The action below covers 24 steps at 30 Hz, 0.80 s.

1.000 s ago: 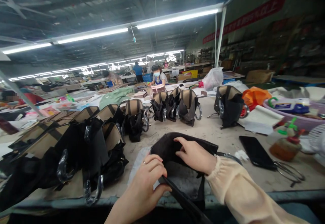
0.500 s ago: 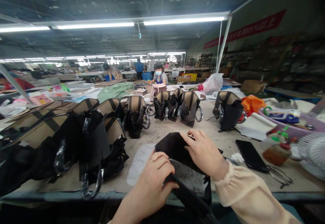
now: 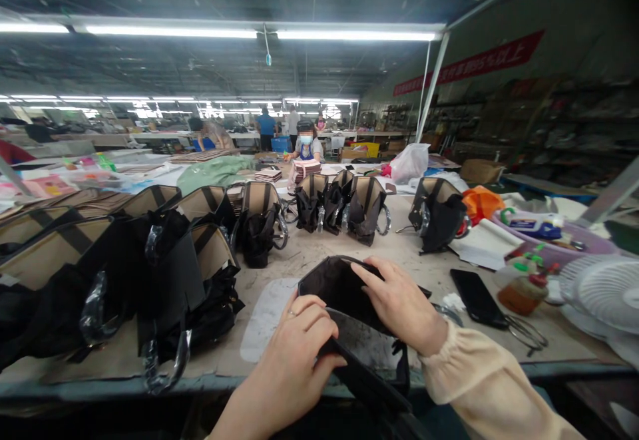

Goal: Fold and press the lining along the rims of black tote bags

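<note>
A dark, open bag (image 3: 335, 285) lies on the worktable (image 3: 319, 257) right in front of me. My left hand (image 3: 294, 353) curls round its near edge and black strap, fingers closed on it. My right hand (image 3: 399, 303) rests on the bag's far rim, its fingers bent over the edge and gripping it. A cream sleeve covers my right forearm.
Several tan-and-black bags (image 3: 150, 253) with wrapped handles crowd the left and stand in a row (image 3: 344, 204) at mid-table. A black phone (image 3: 476, 288), scissors (image 3: 524, 333), bottles (image 3: 524, 280), a purple basin (image 3: 564, 233) and a white fan (image 3: 604, 293) sit right. People work at far tables (image 3: 305, 144).
My view has shifted slightly to the right and down. Both hands keep their hold on the bag, with the right hand moved a little along the rim.
</note>
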Tool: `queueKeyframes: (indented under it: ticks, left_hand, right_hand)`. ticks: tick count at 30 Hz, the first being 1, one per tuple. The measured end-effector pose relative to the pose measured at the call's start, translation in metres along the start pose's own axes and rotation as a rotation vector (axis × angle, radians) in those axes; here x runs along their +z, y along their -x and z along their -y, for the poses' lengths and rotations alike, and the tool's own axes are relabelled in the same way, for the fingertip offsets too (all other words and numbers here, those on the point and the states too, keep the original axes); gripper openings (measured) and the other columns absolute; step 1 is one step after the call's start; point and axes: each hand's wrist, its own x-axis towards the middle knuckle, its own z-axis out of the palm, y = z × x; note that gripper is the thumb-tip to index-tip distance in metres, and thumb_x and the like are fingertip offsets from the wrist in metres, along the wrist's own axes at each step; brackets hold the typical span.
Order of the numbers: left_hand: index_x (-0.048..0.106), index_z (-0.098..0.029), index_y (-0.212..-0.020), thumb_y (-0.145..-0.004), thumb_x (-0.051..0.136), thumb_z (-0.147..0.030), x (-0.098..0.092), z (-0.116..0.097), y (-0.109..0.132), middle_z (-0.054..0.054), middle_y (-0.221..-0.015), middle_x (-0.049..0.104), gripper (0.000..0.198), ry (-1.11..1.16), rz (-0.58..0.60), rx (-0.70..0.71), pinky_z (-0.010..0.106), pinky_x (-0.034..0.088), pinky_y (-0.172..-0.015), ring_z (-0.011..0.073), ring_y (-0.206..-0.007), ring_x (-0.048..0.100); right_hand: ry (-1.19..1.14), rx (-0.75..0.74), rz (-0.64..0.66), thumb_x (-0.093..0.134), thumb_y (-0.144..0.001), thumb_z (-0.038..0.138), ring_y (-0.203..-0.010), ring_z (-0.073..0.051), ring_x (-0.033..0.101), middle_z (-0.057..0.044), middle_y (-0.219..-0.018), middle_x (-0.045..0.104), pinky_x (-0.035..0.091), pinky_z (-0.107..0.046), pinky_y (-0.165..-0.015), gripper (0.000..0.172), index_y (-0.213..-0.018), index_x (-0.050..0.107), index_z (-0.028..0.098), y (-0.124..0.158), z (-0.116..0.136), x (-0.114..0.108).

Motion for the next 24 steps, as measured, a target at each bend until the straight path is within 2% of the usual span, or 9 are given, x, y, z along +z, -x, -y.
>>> queueKeyframes:
  ticks: [6, 9, 12, 15, 17, 19, 22, 24]
  left_hand:
    - [0.055, -0.021, -0.086, -0.080, 0.060, -0.023, -0.006, -0.003, 0.000, 0.004, -0.091, 0.058, 0.008, -0.007, 0.047, 0.009, 0.048, 0.029, -0.106, 0.0230, -0.108, 0.046]
    - [0.058, -0.023, -0.094, -0.081, 0.060, -0.029, -0.017, -0.003, 0.002, 0.004, -0.098, 0.061, 0.014, -0.045, 0.082, 0.026, 0.052, 0.021, -0.110, 0.0231, -0.110, 0.048]
    - [0.062, -0.027, -0.099, -0.083, 0.058, -0.031, -0.035, 0.003, -0.008, 0.003, -0.105, 0.062, 0.017, -0.086, 0.016, 0.045, 0.053, 0.014, -0.112, 0.0194, -0.104, 0.056]
    - [0.066, -0.023, -0.091, -0.083, 0.057, -0.029, -0.051, 0.015, -0.040, 0.003, -0.100, 0.065, 0.014, -0.029, -0.075, 0.043, 0.040, 0.033, -0.106, 0.0166, -0.097, 0.060]
    - [0.066, -0.020, -0.094, -0.081, 0.058, -0.030, -0.053, 0.024, -0.068, 0.006, -0.101, 0.067, 0.018, 0.029, -0.055, 0.007, 0.033, 0.045, -0.092, 0.0178, -0.096, 0.061]
    - [0.065, -0.018, -0.102, -0.075, 0.065, -0.031, -0.048, 0.034, -0.097, 0.008, -0.106, 0.068, 0.029, 0.066, 0.001, -0.037, 0.034, 0.046, -0.092, 0.0205, -0.099, 0.061]
    - [0.062, -0.015, -0.112, -0.069, 0.070, -0.027, -0.031, 0.046, -0.127, 0.009, -0.109, 0.068, 0.046, 0.179, 0.152, -0.076, 0.034, 0.046, -0.091, 0.0219, -0.099, 0.062]
    - [0.065, -0.016, -0.109, -0.069, 0.068, -0.029, -0.021, 0.052, -0.137, 0.007, -0.104, 0.070, 0.042, 0.197, 0.217, -0.087, 0.032, 0.047, -0.087, 0.0218, -0.094, 0.064]
  right_hand:
    - [-0.153, 0.088, -0.064, 0.041, -0.090, 0.017, -0.101, -0.019, 0.056, -0.009, -0.114, 0.057, 0.049, -0.034, -0.090, 0.031, -0.117, 0.057, 0.021, 0.001, -0.009, -0.002]
    - [-0.197, 0.097, -0.096, 0.039, -0.091, 0.016, -0.099, -0.018, 0.058, -0.008, -0.112, 0.058, 0.049, -0.032, -0.089, 0.030, -0.111, 0.060, 0.021, 0.003, -0.014, -0.001]
    - [-0.222, 0.082, -0.115, 0.038, -0.090, 0.013, -0.098, -0.017, 0.059, -0.007, -0.111, 0.059, 0.050, -0.031, -0.087, 0.032, -0.111, 0.061, 0.023, 0.004, -0.017, 0.001]
    - [-0.262, 0.087, -0.133, 0.039, -0.091, 0.015, -0.097, -0.016, 0.059, -0.007, -0.108, 0.061, 0.050, -0.030, -0.087, 0.029, -0.106, 0.062, 0.023, 0.002, -0.017, 0.000]
    - [-0.300, 0.100, -0.144, 0.040, -0.092, 0.018, -0.094, -0.016, 0.060, -0.006, -0.104, 0.062, 0.050, -0.029, -0.085, 0.024, -0.100, 0.063, 0.022, 0.000, -0.017, -0.001]
    - [-0.329, 0.115, -0.146, 0.042, -0.091, 0.020, -0.091, -0.016, 0.060, -0.005, -0.098, 0.064, 0.050, -0.029, -0.083, 0.021, -0.095, 0.063, 0.021, -0.003, -0.018, -0.001]
    - [-0.344, 0.165, -0.150, 0.046, -0.089, 0.020, -0.090, -0.017, 0.061, -0.005, -0.096, 0.065, 0.050, -0.031, -0.083, 0.018, -0.096, 0.061, 0.021, -0.008, -0.022, 0.001]
    - [-0.351, 0.215, -0.166, 0.049, -0.087, 0.021, -0.091, -0.018, 0.062, -0.005, -0.098, 0.066, 0.050, -0.033, -0.084, 0.021, -0.105, 0.059, 0.021, -0.010, -0.025, 0.003]
